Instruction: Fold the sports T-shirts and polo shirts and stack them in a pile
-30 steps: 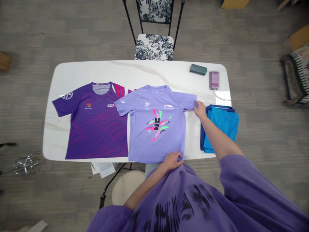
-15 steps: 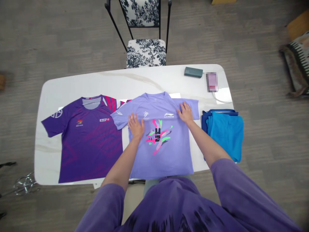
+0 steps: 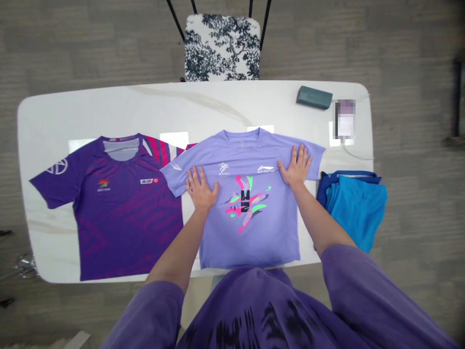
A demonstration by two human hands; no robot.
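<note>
A light purple T-shirt (image 3: 250, 232) with a pink, green and black print lies spread flat, front up, on the white table (image 3: 218, 106). My left hand (image 3: 201, 189) rests palm down on its chest near the left shoulder, fingers spread. My right hand (image 3: 298, 165) lies flat on the right shoulder, fingers apart. Neither hand holds anything. A dark purple jersey (image 3: 119, 203) is spread out to the left, its sleeve tucked under the light shirt's sleeve.
Folded blue cloth (image 3: 354, 206) sits at the table's right edge. A dark green case (image 3: 314, 97) and a blurred small object (image 3: 344, 118) with a white cable lie at the far right corner. A floral-cushioned chair (image 3: 222, 46) stands behind the table.
One second ago my left hand gripped the hem and my right the sleeve. Both hands moved onto the chest and now press flat, sliding slightly outward. The view has shifted closer.
</note>
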